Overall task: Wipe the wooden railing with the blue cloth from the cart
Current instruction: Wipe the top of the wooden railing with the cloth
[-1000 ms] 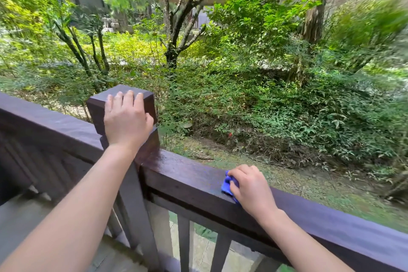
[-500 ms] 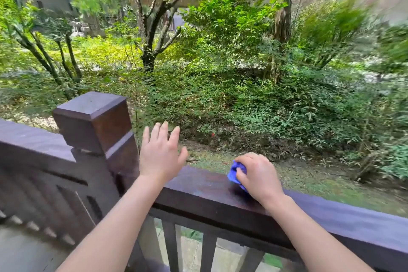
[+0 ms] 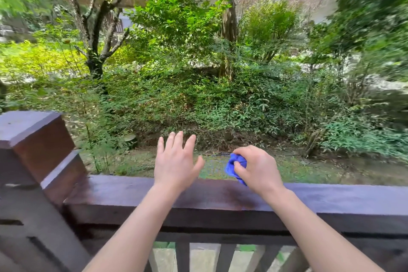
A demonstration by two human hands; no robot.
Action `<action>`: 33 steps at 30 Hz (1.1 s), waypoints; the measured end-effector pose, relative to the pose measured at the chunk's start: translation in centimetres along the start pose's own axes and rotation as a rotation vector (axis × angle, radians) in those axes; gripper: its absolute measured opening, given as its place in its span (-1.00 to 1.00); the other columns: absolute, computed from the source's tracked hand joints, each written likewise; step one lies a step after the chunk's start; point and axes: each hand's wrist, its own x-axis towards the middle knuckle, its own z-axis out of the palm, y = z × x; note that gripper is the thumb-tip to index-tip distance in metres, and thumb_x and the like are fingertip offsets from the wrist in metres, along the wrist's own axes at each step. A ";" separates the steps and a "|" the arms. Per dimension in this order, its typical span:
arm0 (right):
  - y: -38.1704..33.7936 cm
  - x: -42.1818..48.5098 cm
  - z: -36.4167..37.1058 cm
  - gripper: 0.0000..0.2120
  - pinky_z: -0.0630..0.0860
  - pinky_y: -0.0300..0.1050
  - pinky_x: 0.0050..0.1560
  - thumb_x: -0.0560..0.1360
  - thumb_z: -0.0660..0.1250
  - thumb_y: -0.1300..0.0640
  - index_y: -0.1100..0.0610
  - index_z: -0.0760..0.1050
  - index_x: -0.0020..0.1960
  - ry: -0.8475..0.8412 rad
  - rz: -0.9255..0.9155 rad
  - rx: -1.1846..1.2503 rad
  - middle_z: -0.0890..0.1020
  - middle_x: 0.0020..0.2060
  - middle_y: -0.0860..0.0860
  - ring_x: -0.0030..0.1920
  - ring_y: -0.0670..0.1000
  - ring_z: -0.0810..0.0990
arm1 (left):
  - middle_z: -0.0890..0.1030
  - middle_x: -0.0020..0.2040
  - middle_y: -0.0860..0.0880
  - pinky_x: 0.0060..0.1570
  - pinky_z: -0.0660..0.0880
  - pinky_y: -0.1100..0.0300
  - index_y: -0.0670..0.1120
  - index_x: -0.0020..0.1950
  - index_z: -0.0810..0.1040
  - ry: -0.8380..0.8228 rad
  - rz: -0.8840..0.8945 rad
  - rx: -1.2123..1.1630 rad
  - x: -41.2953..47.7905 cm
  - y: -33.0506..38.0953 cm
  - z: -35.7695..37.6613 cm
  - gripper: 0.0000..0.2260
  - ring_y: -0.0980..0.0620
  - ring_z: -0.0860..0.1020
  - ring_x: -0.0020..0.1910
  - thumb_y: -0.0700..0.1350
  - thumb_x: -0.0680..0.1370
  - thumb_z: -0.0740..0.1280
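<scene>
The dark brown wooden railing (image 3: 220, 201) runs across the lower part of the view, its top looking damp near the middle. My right hand (image 3: 257, 168) is closed around a bunched blue cloth (image 3: 231, 166), held at the far edge of the rail top, just above it. My left hand (image 3: 175, 161) hovers over the rail to the left of the cloth, fingers spread, holding nothing. The cart is out of view.
A square wooden corner post (image 3: 33, 139) rises at the left end of the rail. Balusters (image 3: 183, 256) stand below the rail. Beyond the railing lie mossy ground, shrubs and trees (image 3: 95, 40).
My left hand has come off the corner post and moved right, over the rail. My right hand has lifted the cloth slightly toward the rail's far edge. The view has shifted to the right.
</scene>
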 end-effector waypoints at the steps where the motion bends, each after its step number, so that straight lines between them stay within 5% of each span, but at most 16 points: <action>1: 0.5 -0.2 -0.4 -0.70 0.52 -0.04 -0.13 0.29 0.26 0.07 0.00 0.60 -0.02 0.007 0.009 -0.010 0.63 -0.15 -0.02 -0.11 0.11 0.57 | 0.34 0.53 -0.19 0.53 0.07 -0.21 0.01 0.53 0.34 -0.012 0.014 -0.004 0.2 0.7 0.1 -0.36 -0.19 0.25 0.53 0.23 0.50 0.06; 8: 3.9 -2.0 -3.4 -0.70 0.49 -0.07 -0.13 0.32 0.26 0.05 -0.03 0.58 0.03 0.027 0.086 -0.050 0.63 -0.09 -0.04 -0.06 0.11 0.56 | 0.39 0.50 -0.18 0.51 0.13 -0.20 0.00 0.51 0.38 -0.052 0.088 -0.037 0.5 5.5 1.0 -0.36 -0.20 0.29 0.50 0.23 0.49 0.04; 12: 7.2 -3.6 -6.4 -0.69 0.49 -0.05 -0.09 0.33 0.31 0.08 0.03 0.60 0.06 0.086 0.132 -0.060 0.65 -0.05 0.02 -0.03 0.15 0.58 | 0.52 0.38 -0.23 0.40 0.34 -0.24 -0.04 0.40 0.51 -0.041 0.159 -0.083 0.9 10.5 1.3 -0.36 -0.24 0.45 0.39 0.23 0.45 0.04; 26: 22.8 -16.3 -19.0 -0.71 0.41 -0.13 -0.03 0.38 0.33 0.09 0.02 0.59 0.10 0.203 0.410 -0.168 0.65 -0.01 -0.03 0.02 0.07 0.57 | 0.44 0.46 -0.18 0.42 0.35 -0.11 -0.03 0.48 0.42 -0.119 0.458 -0.289 -2.9 34.1 3.2 -0.41 -0.19 0.40 0.43 0.17 0.49 0.15; 33: 29.0 -23.5 -24.6 -0.71 0.49 -0.06 -0.04 0.35 0.33 0.11 0.01 0.58 0.07 0.250 0.585 -0.240 0.63 -0.06 -0.01 -0.02 0.09 0.58 | 0.52 0.37 -0.17 0.23 0.49 -0.07 -0.06 0.43 0.48 -0.196 0.638 -0.393 -6.1 45.2 3.8 -0.37 -0.20 0.50 0.31 0.21 0.46 0.04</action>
